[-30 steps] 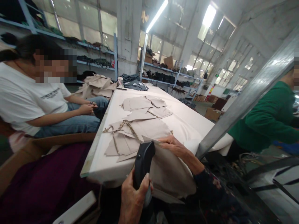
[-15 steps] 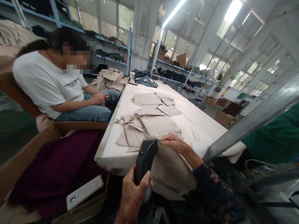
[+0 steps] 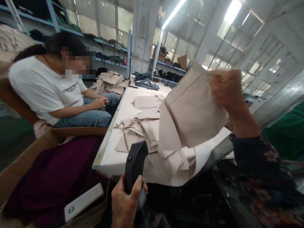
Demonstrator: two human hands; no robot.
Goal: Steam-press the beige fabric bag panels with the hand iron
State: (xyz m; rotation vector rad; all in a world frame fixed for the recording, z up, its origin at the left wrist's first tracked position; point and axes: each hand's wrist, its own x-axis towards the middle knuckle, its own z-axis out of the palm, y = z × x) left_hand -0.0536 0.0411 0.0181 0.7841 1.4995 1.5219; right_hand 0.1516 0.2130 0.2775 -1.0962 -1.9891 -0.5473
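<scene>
My left hand (image 3: 127,201) is wrapped round a black handheld tool (image 3: 136,163), its curved head pointing up near the table's front edge. Raised at the right, my right hand (image 3: 226,87) is closed on the top edge of a beige fabric piece (image 3: 190,110). The fabric hangs down over the table, its lower part folding onto other beige pieces there. Behind the tool, beige cut pieces (image 3: 135,136) with patterned edges lie overlapped on the white-covered table (image 3: 109,152). A further stack of beige pieces (image 3: 146,103) rests farther back.
On the left a person in a white shirt (image 3: 45,85) sits beside the table. A cardboard box (image 3: 30,152) at the lower left holds dark purple fabric (image 3: 59,171) and a white phone (image 3: 83,202). A metal post (image 3: 280,109) slants across the right side.
My right hand has risen up and to the right, lifting the beige fabric off the table edge. My left hand, still round the tool, has shifted slightly left.
</scene>
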